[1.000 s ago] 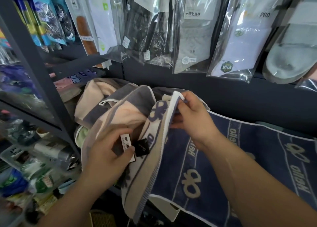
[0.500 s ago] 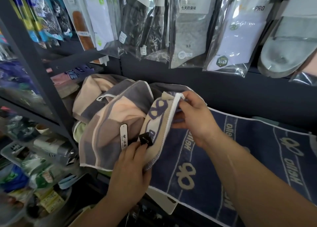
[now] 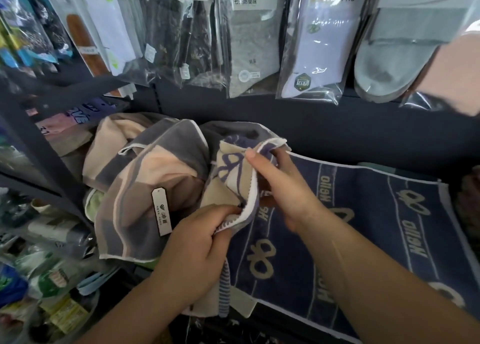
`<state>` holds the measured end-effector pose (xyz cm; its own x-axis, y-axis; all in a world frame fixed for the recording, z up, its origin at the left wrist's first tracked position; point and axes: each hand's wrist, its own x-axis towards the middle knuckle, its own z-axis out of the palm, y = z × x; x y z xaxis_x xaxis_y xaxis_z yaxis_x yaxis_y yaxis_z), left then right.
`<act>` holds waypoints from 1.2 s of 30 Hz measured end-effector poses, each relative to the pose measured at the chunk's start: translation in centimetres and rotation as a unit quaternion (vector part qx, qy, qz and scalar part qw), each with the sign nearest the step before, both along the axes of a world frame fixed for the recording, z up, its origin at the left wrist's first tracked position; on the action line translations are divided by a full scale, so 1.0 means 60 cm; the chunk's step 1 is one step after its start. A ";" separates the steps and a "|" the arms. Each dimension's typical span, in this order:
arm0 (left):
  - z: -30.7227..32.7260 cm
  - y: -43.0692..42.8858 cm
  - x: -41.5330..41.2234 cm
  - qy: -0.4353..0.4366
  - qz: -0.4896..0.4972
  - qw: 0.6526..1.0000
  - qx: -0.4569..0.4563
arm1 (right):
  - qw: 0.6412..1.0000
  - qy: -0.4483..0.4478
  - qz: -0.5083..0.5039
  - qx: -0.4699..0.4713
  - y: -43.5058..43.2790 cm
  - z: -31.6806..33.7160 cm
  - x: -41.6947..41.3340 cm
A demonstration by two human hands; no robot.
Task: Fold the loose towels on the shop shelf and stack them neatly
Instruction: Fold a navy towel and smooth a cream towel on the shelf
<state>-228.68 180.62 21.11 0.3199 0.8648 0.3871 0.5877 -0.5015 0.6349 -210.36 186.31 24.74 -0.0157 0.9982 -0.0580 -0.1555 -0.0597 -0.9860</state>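
Note:
A navy towel [image 3: 363, 229] with cream "Hello" lettering and loop marks lies spread over the shelf, its left end turned up to show the cream underside. My right hand [image 3: 283, 188] pinches that end near its top corner. Lower down, my left hand [image 3: 200, 250] grips the same white-trimmed edge at its near corner. To the left a grey and peach towel [image 3: 145, 177] lies in a loose heap with a white tag [image 3: 161, 212] hanging on it.
Packets of socks [image 3: 249, 42] and a grey slipper [image 3: 394, 55] hang on the dark back wall above the shelf. A dark shelf post [image 3: 33, 146] runs down the left. Bottles and small packets [image 3: 52, 278] fill the lower left shelves. A person's arm [image 3: 452, 79] shows at the right edge.
My left hand left the tags on the grey and peach towel and moved right to grip the navy towel's near corner. My right hand has kept its hold on the top corner.

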 end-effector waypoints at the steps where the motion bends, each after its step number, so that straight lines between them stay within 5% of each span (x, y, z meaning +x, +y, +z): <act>1: 0.007 0.002 0.013 0.001 -0.018 1.000 -0.001 | 1.000 -0.013 0.000 -0.009 0.000 -0.002 0.007; 6: 0.027 0.002 0.096 -0.062 -0.102 0.988 -0.096 | 0.985 -0.148 -0.086 -0.011 0.003 -0.013 0.078; 15: 0.075 0.012 0.305 -0.147 -0.205 0.953 -0.170 | 0.951 -0.082 -0.298 0.004 -0.014 0.044 0.305; 19: 0.038 0.003 0.365 -0.039 -0.285 0.919 -0.270 | 0.898 -0.229 -0.373 -0.031 -0.038 0.007 0.370; 22: -0.002 -0.017 0.359 0.141 -0.315 0.919 -0.193 | 0.908 -0.258 -0.325 -0.059 -0.084 -0.024 0.367; 24: -0.020 -0.029 0.341 0.188 -0.343 0.914 -0.105 | 0.917 -0.271 -0.286 -0.067 -0.114 -0.040 0.358; 28: -0.044 -0.038 0.314 0.190 -0.401 0.895 -0.037 | 0.907 -0.311 -0.274 -0.081 -0.167 -0.063 0.351; 36: -0.075 -0.043 0.292 0.114 -0.396 0.909 0.063 | 0.919 -0.252 -0.284 -0.107 -0.205 -0.081 0.364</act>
<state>-211.15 178.05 16.62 0.9068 0.2823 0.3130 0.1200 -0.8848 0.4503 -188.54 174.00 19.86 0.5865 0.8022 -0.1117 0.2522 -0.3120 -0.9160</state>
